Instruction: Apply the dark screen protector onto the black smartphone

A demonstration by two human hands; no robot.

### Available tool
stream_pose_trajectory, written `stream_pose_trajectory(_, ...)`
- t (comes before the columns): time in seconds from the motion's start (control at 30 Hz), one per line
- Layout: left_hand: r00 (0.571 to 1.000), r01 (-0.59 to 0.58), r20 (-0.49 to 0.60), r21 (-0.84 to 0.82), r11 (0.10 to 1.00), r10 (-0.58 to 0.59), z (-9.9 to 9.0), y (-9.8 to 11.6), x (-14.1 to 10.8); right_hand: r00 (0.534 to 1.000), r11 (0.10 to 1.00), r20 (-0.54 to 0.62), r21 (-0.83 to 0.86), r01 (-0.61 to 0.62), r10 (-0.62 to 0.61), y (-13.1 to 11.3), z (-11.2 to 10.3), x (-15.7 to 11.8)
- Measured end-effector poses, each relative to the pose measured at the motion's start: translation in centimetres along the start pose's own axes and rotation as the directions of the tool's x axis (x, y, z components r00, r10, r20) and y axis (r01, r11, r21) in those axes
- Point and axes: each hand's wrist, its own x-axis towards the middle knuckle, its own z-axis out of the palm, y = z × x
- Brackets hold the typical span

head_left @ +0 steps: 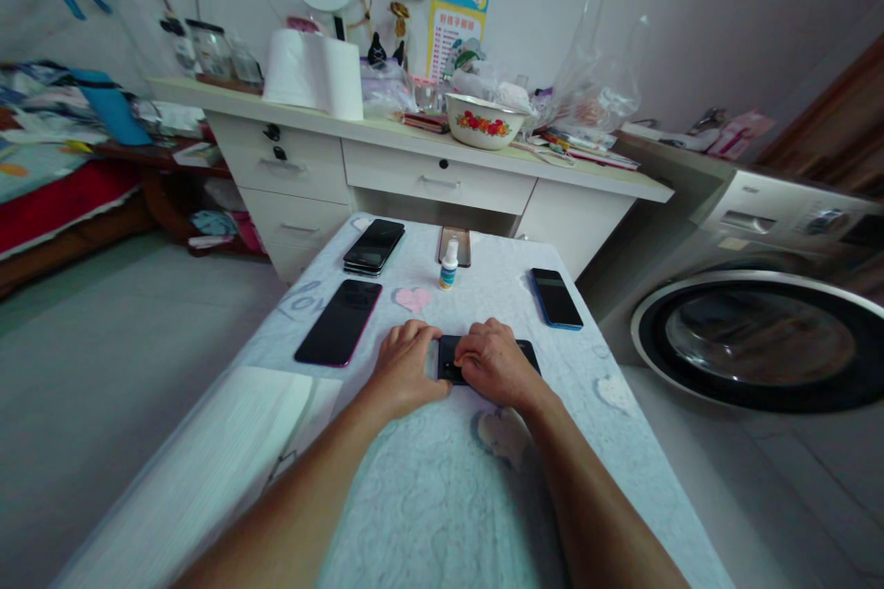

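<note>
A dark phone [529,355] lies sideways on the patterned tabletop [428,497] between my hands. My left hand [407,370] grips its left end, thumb at the near edge and fingers at the far edge. My right hand [495,363] rests on top of the phone with its fingers curled and pressed down; what they may hold is hidden. A small white spray bottle [448,265] stands just beyond, in front of a brownish phone case [464,239]. Left of my hands lies a large black phone [340,324] with a pink edge.
Several stacked phones [374,245] lie at the table's back left, and a blue-edged phone [556,299] at the right. White sheets [207,469] cover the left edge. Behind are a cluttered cabinet [387,156] and, at right, a washing machine [760,294].
</note>
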Motion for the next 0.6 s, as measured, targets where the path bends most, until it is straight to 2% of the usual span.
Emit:
stream_pose_trajectory(0.4,1.000,-0.013,-0.015,-0.006,1.000,0.013,0.0,-0.1,0.0,0.997,0.995,-0.019,0.067,0.080,-0.079,-1.1,0.7,0.2)
stream_pose_trajectory(0.6,1.000,-0.007,-0.010,0.004,1.000,0.007,0.0,0.0,-0.1,0.999,0.998,-0.022,0.050,0.046,-0.045,-0.9,0.5,0.3)
